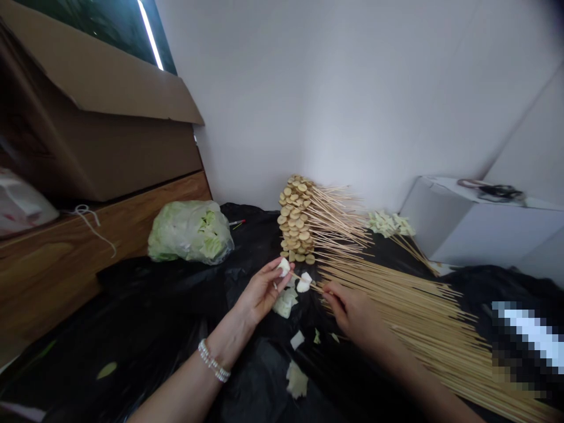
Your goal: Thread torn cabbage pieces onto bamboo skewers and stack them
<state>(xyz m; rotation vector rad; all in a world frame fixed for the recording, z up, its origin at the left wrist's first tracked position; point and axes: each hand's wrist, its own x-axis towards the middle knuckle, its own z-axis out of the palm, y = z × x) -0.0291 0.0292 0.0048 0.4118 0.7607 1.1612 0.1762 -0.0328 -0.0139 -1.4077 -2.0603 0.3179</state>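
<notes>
A black plastic sheet (pixel 167 305) covers the table and carries nearly everything in view. Above it on the left a big cardboard box (pixel 101 117) sits on a wooden ledge (pixel 88 252), and at the far right a white box (pixel 476 229) stands against the wall. A wide heap of bare bamboo sticks (pixel 423 320) fans across the right side of the sheet, running from just beside the right hand out to the lower right corner. Behind the hands, a tall stack of finished sticks (pixel 296 220) is loaded with round tan slices, their bare ends pointing right. To its left lies a clear bag of cabbage leaves (pixel 190 232), and to its right a smaller bunch of sticks with pale green pieces (pixel 390 223). The left hand (pixel 259 291), a beaded bracelet (pixel 214 361) on its wrist, reaches in from the lower left with its fingers pinched together on a white piece (pixel 284 266), held just above the sheet in front of the tall stack. The right hand (pixel 352 311) comes in from the lower right, its fingers closed on one skewer (pixel 315 285) that points left toward the white piece. A second white chunk (pixel 304 282) already sits on that skewer, between the two hands. Under the hands a small pile of pale leaf bits (pixel 284 304) lies on the sheet, and a few loose scraps (pixel 296 380) lie nearer the camera.
</notes>
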